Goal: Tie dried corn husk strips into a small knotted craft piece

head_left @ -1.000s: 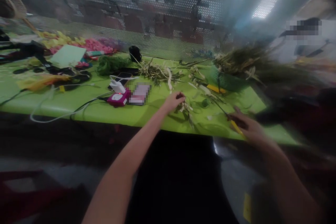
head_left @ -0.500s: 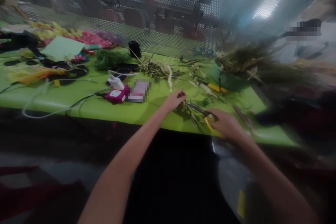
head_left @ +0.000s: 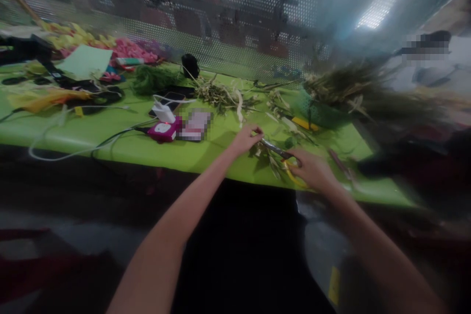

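My left hand (head_left: 247,139) is closed in a pinch above the table's front part, apparently on a thin plant stem whose exact shape is hidden by the fingers. Leafy cuttings (head_left: 270,163) lie just below and beside it. In my right hand (head_left: 312,168) is a pair of scissors (head_left: 275,148) with yellow handles, the fingers wrapped round them. The metal blades look closed together and point left, their tips close to my left fingertips. A heap of cut stalks (head_left: 221,97) lies farther back on the green tabletop (head_left: 206,159).
Left of my hands are a magenta power socket (head_left: 164,130) with a white charger (head_left: 163,113) and phones (head_left: 196,125). Cables droop over the front edge. A green basket (head_left: 324,112) of plants stands right, near a yellow-handled tool (head_left: 305,123). A person (head_left: 434,66) is at far right.
The scissors have tilted slightly and their blades now catch the light; my right hand has shifted a little left and up. My left hand stays nearly in place.
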